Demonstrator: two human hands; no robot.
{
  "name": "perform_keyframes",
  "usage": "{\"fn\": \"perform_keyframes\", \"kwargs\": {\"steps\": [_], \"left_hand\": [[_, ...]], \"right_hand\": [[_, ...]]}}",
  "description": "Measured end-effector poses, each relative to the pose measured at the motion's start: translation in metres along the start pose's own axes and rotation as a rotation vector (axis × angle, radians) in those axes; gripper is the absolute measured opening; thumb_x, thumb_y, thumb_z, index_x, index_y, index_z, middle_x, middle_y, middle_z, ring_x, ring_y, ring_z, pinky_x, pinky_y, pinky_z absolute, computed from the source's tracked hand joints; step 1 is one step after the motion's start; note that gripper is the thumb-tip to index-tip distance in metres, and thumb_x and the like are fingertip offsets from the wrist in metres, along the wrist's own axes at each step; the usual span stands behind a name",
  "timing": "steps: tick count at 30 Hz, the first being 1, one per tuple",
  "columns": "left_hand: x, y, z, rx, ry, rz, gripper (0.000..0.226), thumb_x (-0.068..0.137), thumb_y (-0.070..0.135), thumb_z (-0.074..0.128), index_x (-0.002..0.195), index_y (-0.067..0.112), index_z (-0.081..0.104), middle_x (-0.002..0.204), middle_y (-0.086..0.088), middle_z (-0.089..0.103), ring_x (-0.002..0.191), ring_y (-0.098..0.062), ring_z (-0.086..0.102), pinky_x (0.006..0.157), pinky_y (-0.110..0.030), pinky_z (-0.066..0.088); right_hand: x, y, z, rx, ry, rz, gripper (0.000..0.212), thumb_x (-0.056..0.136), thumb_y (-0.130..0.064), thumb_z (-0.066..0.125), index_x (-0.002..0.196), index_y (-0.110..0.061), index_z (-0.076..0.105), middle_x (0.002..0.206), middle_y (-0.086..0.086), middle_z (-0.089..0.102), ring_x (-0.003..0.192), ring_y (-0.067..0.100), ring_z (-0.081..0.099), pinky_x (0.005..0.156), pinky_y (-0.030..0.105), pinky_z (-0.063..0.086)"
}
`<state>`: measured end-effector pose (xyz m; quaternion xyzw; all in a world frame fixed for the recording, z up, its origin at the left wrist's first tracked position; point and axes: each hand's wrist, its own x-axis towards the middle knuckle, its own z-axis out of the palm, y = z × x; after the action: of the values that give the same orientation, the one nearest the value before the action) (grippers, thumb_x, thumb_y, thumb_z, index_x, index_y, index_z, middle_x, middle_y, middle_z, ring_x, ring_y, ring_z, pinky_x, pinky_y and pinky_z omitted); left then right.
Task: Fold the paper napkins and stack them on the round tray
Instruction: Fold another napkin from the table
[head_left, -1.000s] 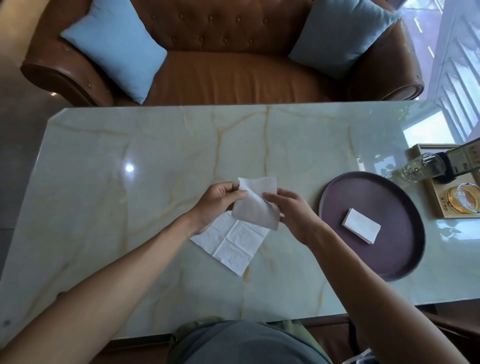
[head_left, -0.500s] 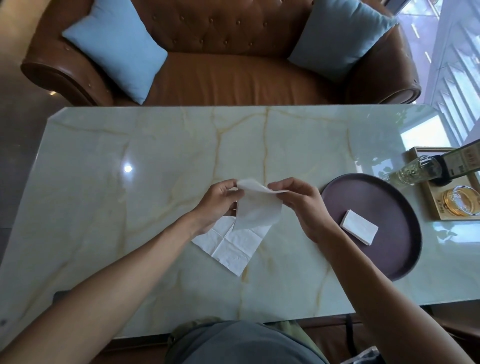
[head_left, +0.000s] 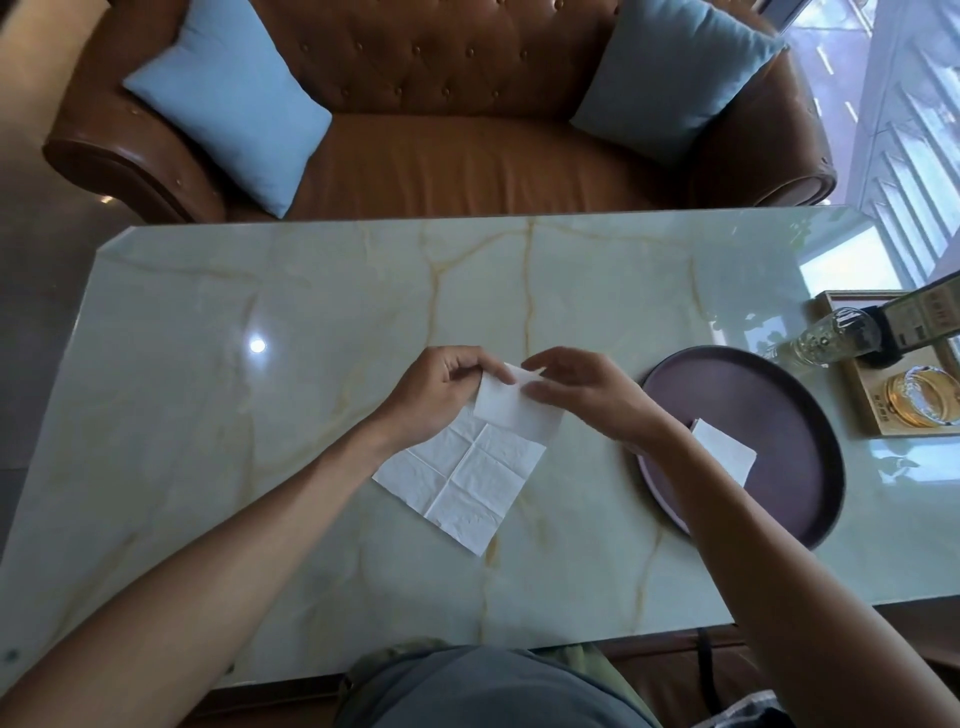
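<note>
My left hand and my right hand both pinch a white paper napkin, held just above the table and doubled over into a smaller piece. Under it an unfolded creased napkin lies flat on the marble table. To the right sits the round dark purple tray. One folded napkin rests on it, partly hidden by my right forearm.
A wooden tray at the right table edge holds a clear glass bottle, a dark bottle and a gold-rimmed glass. A brown leather sofa with two blue cushions stands beyond the table's far edge.
The held napkin has been folded over and now looks smaller. My right hand has shifted up over its top edge, closer to my left hand.
</note>
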<state>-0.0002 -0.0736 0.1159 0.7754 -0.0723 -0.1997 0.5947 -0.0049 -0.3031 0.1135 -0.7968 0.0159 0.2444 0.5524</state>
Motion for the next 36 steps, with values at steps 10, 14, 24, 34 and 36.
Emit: {"fn": "perform_keyframes", "kwargs": {"steps": [10, 14, 24, 34, 36], "left_hand": [[0.002, -0.005, -0.008, -0.235, 0.113, -0.071, 0.027, 0.105, 0.010, 0.048, 0.126, 0.018, 0.063, 0.092, -0.007, 0.076, 0.079, -0.025, 0.068, 0.074, -0.042, 0.056], [0.004, -0.005, -0.008, -0.433, 0.013, -0.279, 0.034, 0.105, 0.041, 0.048, 0.117, 0.017, 0.068, 0.098, -0.006, 0.074, 0.082, -0.017, 0.068, 0.071, -0.028, 0.052], [0.002, -0.016, -0.004, -0.351, 0.121, -0.230, 0.027, 0.104, 0.027, 0.057, 0.109, 0.006, 0.074, 0.103, -0.017, 0.075, 0.092, -0.023, 0.068, 0.081, -0.040, 0.055], [0.009, -0.021, 0.000, -0.372, 0.048, -0.308, 0.028, 0.100, 0.024, 0.064, 0.123, 0.010, 0.065, 0.120, -0.017, 0.073, 0.105, -0.028, 0.074, 0.092, -0.047, 0.058], [0.007, -0.026, 0.005, -0.284, 0.030, -0.346, 0.033, 0.098, 0.022, 0.066, 0.128, 0.010, 0.058, 0.116, -0.016, 0.075, 0.100, -0.025, 0.076, 0.087, -0.043, 0.062]], "right_hand": [[-0.001, 0.001, 0.002, 0.253, 0.047, 0.029, 0.010, 0.098, -0.015, 0.068, 0.091, -0.009, 0.073, 0.082, -0.001, 0.072, 0.080, 0.015, 0.066, 0.083, 0.033, 0.054], [0.000, 0.000, 0.003, 0.251, 0.089, 0.015, 0.012, 0.098, -0.015, 0.068, 0.091, -0.006, 0.072, 0.083, 0.002, 0.072, 0.082, 0.017, 0.065, 0.084, 0.037, 0.052], [-0.007, 0.006, -0.008, 0.322, 0.227, 0.052, 0.015, 0.101, -0.013, 0.063, 0.097, -0.006, 0.076, 0.085, 0.008, 0.073, 0.079, 0.016, 0.068, 0.085, 0.033, 0.055], [-0.004, 0.013, 0.026, 0.383, 0.179, 0.130, 0.015, 0.098, -0.010, 0.066, 0.110, -0.004, 0.073, 0.096, 0.006, 0.076, 0.082, 0.009, 0.070, 0.077, 0.021, 0.054], [-0.004, 0.011, 0.030, 0.370, 0.248, 0.155, 0.018, 0.097, -0.008, 0.065, 0.114, -0.006, 0.072, 0.093, 0.002, 0.076, 0.072, 0.000, 0.069, 0.062, 0.011, 0.048]]}}
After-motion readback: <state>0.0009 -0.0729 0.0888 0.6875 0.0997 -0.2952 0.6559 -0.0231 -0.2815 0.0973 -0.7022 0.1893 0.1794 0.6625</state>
